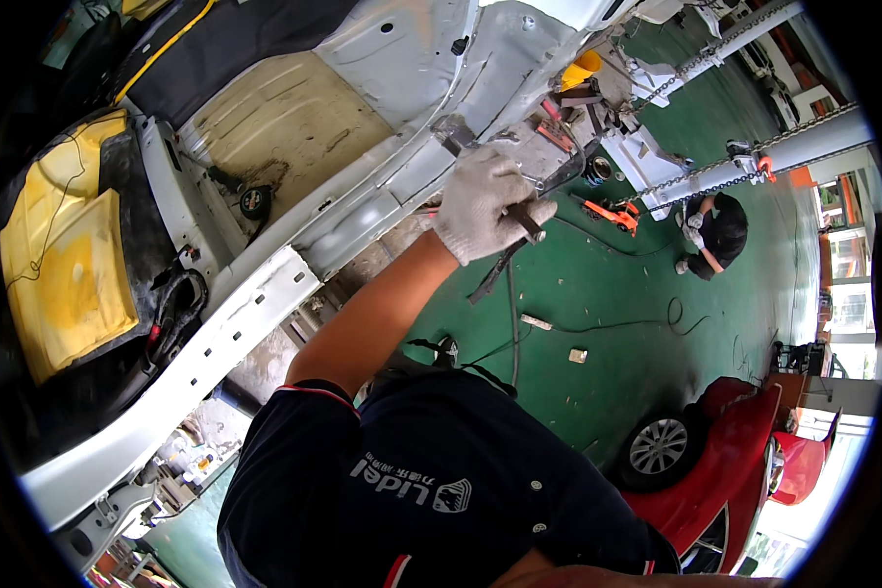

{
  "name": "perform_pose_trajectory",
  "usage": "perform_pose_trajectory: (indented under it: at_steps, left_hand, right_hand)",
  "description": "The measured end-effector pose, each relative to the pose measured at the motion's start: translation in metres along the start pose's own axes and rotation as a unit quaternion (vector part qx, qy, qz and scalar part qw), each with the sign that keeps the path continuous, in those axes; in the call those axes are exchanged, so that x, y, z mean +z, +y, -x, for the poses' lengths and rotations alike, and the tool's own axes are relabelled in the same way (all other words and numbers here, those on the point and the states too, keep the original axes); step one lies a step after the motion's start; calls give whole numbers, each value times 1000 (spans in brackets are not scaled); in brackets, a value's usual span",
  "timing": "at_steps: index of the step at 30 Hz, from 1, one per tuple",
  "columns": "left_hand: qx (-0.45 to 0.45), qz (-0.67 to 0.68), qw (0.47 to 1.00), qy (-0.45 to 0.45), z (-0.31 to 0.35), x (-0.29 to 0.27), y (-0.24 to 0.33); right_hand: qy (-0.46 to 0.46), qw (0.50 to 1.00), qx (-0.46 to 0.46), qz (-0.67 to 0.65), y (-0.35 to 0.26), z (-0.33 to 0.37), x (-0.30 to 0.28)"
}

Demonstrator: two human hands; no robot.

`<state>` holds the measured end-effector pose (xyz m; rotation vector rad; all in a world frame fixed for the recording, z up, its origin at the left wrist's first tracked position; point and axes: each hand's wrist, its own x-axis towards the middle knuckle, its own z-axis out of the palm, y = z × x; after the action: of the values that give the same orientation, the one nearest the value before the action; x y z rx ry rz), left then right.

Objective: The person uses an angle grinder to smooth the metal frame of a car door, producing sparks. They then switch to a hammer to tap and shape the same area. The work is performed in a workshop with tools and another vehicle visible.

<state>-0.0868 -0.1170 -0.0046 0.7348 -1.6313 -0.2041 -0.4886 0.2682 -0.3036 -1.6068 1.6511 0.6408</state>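
Overhead, a white-gloved hand (485, 206) is seen with its grip closed tight around the handle of a hammer (490, 176), whose head rests against the bent sill of a stripped white car body (255, 304). Which arm it belongs to cannot be told; no second hand is shown. A yellow seat cushion (64, 265) is seen inside the shell. Beyond, a crouching person (715, 235) is seen on the green floor (598, 294), near a red car (725, 461).
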Motion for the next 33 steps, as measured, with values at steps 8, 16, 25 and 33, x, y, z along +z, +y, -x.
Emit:
perform_pose_trajectory:
  at_steps: [8, 16, 25, 33]
  left_hand:
    - [-16, -54, 998, 17, -2, 6, -33]
    - [-52, -137, 988, -46, 3, 15, -36]
    - [0, -127, 992, -18, -1, 9, -53]
    - [-20, -47, 999, -11, 10, 5, -41]
  right_hand:
    - [63, 988, -110, 84, 25, -17, 5]
    - [188, 974, -1, -124, -6, -1, -124]
    - [406, 509, -450, -612, -184, 153, -417]
    - [208, 724, -252, -608, -286, 68, -355]
